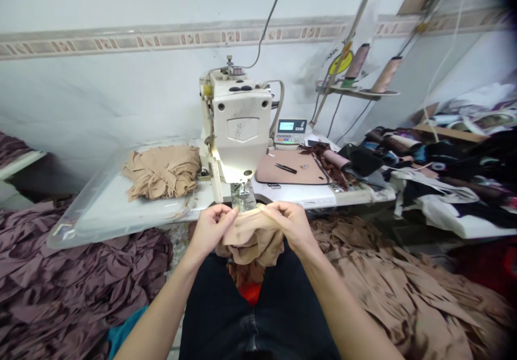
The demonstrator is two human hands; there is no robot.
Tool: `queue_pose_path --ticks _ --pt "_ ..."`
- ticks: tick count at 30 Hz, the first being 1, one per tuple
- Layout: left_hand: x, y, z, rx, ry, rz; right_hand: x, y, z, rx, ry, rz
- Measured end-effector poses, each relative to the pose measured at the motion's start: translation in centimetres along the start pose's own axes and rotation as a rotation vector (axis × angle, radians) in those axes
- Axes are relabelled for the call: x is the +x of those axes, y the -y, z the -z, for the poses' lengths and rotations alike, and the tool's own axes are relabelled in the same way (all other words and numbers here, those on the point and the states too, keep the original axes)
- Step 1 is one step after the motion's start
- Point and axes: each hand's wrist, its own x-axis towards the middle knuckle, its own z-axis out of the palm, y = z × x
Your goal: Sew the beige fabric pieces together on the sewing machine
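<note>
Cloth (253, 241), tan, soft and bunched, between 2 pinches

Its loose folds hang above my dark blue trousers (218, 306). My left hand (210, 228) pinches 1 end of the pale upper edge, my right hand (291, 225) the other; the edge runs left to right, neither hand clearly nearer. Just beyond it lies a flat grey metal plate (241, 202), under the boxy white sewing machine (241, 152).

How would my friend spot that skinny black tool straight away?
Find the big white sewing machine. Right of it lies a flat pinkish-brown mat with a dark edge. The thin black pointed tool rests on it, longer than the tiny silvery bit nearby.
</note>
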Motion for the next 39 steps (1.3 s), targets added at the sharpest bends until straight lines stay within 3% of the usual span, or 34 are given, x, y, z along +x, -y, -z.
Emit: queue_pose_path --ticks 7,19,25,28,31,33,35,39 --pt "1.2 -1.0 -0.6 -0.113 -0.088 0.028 1.1 -1.3 -0.3 0.100 -0.056 0.000" --pt "4.4 -0.1 -1.4 -0.089 -0.142 -0.022 3.5 -1.7 -0.3 0.098 -0.155 0.039" --pt "3.4 1.9 -1.4 -0.138 -0.161 0.000 1.6 -3.1 0.5 0.037 -0.078 -0.003" --pt "2.3 4.1 0.6 -0.066 -0.180 0.002 -1.2 -4.5 2.1 -0.031 0.168 -0.107" --pt "1.9 6.1 4.7 0.064 -0.288 -0.005 -4.0 -6.1 4.7 0.004 0.352 -0.272" --pt "2.2 6.7 8.0 0.210 -0.406 0.023 -5.2 -7.0 6.3 0.036 0.321 -0.367" --pt "2.9 6.7 10.9 0.358 -0.490 0.067 -5.6 -7.6 7.3 0.067 0.189 -0.423" --pt "5.0 6.0 14.0 0.497 -0.528 0.117 -4.9 -7.6 6.7 0.164 -0.030 -0.428"
